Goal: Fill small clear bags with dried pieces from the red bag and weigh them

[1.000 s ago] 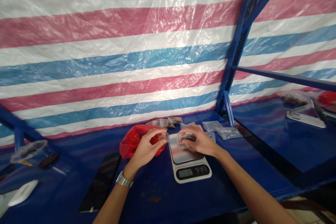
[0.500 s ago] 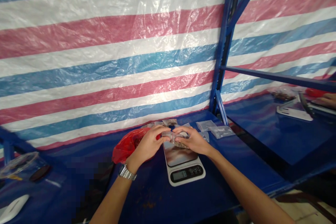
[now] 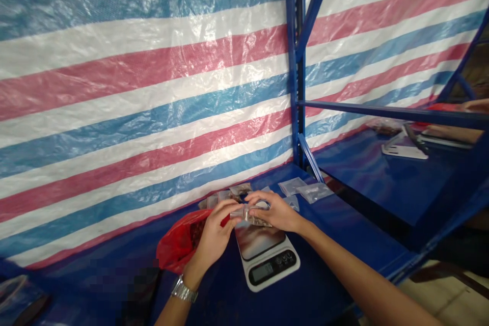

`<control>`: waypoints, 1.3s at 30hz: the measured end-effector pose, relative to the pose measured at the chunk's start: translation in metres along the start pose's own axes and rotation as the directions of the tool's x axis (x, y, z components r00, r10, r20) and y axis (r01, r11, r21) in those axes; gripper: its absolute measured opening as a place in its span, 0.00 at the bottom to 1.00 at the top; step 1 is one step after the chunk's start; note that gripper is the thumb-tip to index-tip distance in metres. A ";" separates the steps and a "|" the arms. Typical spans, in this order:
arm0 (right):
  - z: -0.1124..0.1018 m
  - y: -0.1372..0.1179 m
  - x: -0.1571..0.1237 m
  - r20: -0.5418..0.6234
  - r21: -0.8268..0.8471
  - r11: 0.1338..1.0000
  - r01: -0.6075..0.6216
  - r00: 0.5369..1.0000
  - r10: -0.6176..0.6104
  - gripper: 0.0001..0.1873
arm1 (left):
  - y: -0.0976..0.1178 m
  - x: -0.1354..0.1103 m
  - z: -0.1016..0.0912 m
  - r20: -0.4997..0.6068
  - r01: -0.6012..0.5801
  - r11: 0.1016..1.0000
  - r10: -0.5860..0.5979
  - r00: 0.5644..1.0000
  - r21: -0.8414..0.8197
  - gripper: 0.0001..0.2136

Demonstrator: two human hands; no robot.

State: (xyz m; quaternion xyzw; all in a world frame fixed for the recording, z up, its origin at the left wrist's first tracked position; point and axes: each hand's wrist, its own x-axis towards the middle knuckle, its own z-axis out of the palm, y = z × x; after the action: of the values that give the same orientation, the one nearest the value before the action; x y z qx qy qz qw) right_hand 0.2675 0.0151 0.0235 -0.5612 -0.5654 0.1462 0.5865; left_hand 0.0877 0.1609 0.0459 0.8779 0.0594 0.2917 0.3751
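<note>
Above the scale (image 3: pixel 266 253) on the blue bench (image 3: pixel 336 244), left hand (image 3: pixel 214 237) and right hand (image 3: pixel 275 210) both pinch a small clear pouch (image 3: pixel 250 215); pressing its top edge evenly between fingertips looks the careful way. Red bag (image 3: pixel 179 244) lies just left, spare pouches (image 3: pixel 307 189) behind; nothing blocks the hands.

A striped tarpaulin (image 3: pixel 145 86) in red, white and blue hangs behind a blue worktop (image 3: pixel 324 260), framed by a blue steel rack post (image 3: pixel 293 61). Small clear packets (image 3: pixel 305 189) lie near the post, while a white stand (image 3: pixel 404 151) sits on the neighbouring shelf at right.
</note>
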 end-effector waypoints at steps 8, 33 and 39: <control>0.001 -0.004 -0.002 0.002 -0.044 0.999 0.001 1.000 -0.001 0.14 | 0.002 -0.010 0.004 -0.080 -0.056 0.995 0.050 0.996 -0.078 0.11; -0.001 0.001 -0.007 -0.052 -0.220 0.973 -0.069 0.997 0.058 0.20 | -0.002 -0.039 0.014 -0.287 0.038 0.999 -0.046 0.957 -0.034 0.17; -0.002 -0.002 -0.008 -0.025 -0.309 0.949 -0.068 0.998 0.063 0.17 | -0.005 -0.036 -0.004 -0.486 0.030 0.997 0.005 0.874 0.065 0.17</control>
State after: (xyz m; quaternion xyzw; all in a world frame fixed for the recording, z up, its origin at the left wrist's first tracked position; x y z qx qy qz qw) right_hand 0.2655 0.0070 0.0213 -0.6659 -0.5580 0.0710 0.4901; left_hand 0.0566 0.1549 0.0276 0.7888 0.1674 0.4979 0.3191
